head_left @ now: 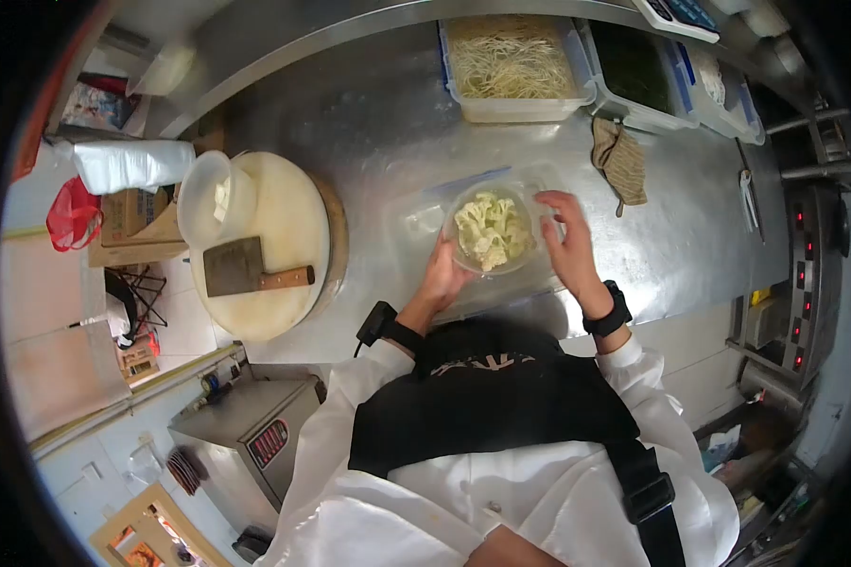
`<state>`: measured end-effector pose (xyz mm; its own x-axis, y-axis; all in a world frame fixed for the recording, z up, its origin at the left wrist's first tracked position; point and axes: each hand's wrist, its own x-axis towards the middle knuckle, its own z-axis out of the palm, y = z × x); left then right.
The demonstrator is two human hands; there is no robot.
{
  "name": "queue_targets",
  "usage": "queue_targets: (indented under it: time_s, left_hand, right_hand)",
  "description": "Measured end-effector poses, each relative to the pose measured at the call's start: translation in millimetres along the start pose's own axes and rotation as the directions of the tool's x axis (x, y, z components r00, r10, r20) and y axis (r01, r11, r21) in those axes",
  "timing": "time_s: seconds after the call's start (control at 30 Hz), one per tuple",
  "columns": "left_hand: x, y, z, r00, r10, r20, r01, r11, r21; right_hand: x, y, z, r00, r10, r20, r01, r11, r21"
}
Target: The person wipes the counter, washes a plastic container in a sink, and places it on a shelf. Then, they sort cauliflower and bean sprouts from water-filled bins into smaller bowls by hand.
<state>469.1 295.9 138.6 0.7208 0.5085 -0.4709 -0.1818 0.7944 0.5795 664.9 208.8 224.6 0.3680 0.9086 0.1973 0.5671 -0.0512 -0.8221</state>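
A clear round bowl point(466, 257) holds pale cauliflower florets point(492, 230) above the steel counter. My left hand point(443, 275) grips the bowl's left side, fingers against its wall. At the right of the bowl is my right hand point(569, 242), its fingers apart and slightly curled, with nothing in it. Whether a fingertip touches the rim is hard to tell. Beneath the bowl lies a larger clear plastic container point(424, 222) with a blue edge.
On the left, a round cutting board point(288, 203) bears a cleaver point(239, 268) and a white tub point(197, 203). Lidded-style boxes, one with sprouts point(511, 66), line the counter's back. A brown cloth point(618, 163) and tongs point(751, 200) lie to the right.
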Motion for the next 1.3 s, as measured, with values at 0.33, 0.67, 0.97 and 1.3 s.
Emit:
queue_targets:
  time_s: [0.33, 0.67, 0.97, 1.3]
  left_hand:
    - [-24, 18, 10, 0.976, 0.145, 0.160, -0.143, 0.989, -0.026]
    - [-44, 43, 32, 0.986, 0.167, -0.010, -0.164, 0.978, 0.130]
    - [-47, 45, 33, 0.967, 0.246, -0.060, -0.215, 0.924, 0.316]
    - [-55, 56, 51, 0.980, 0.190, -0.049, -0.165, 0.932, 0.321]
  right_hand:
    - [-4, -25, 8, 0.830, 0.395, 0.393, -0.526, 0.789, 0.318]
    - [-7, -13, 22, 0.807, 0.431, 0.404, -0.588, 0.654, 0.477]
    - [-11, -15, 32, 0.866, 0.322, 0.382, -0.488, 0.709, 0.509]
    - [-8, -1, 1, 0.808, 0.467, 0.359, -0.584, 0.551, 0.597]
